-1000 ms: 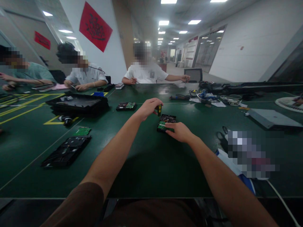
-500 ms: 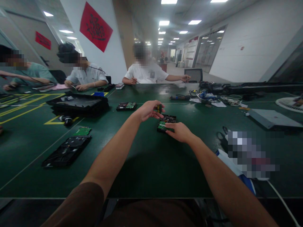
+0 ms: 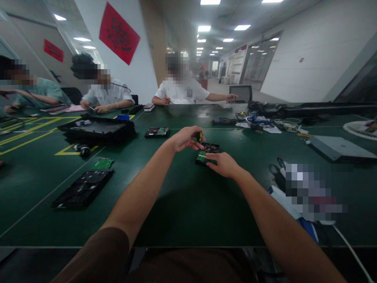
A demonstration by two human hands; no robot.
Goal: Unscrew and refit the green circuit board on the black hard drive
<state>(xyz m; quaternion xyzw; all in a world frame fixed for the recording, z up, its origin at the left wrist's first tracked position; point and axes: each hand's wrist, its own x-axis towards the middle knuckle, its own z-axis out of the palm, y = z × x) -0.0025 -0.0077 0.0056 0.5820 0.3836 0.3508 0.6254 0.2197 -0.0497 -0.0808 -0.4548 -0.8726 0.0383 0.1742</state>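
My left hand (image 3: 188, 139) is closed around a short screwdriver (image 3: 199, 136) with a black and yellow handle, held above a hard drive (image 3: 210, 148). Its shaft and tip are hidden by the fingers. The drive lies on the table with its black body and green circuit board (image 3: 202, 157) facing up. From the right, my right hand (image 3: 224, 164) grips the drive's near side, thumb and fingers lying over the green board and along the edge.
Another hard drive (image 3: 157, 132) lies beyond my left hand. To the left are a larger black drive (image 3: 83, 188), a loose green board (image 3: 103, 163) and a black tray (image 3: 98, 129). Cables (image 3: 256, 120) and a grey metal box (image 3: 341, 147) are on the right. Three people sit around the table.
The screwdriver handle has turned a little in my left hand, showing more yellow, and the fingers have shifted slightly. My right hand and the hard drive stay in place.
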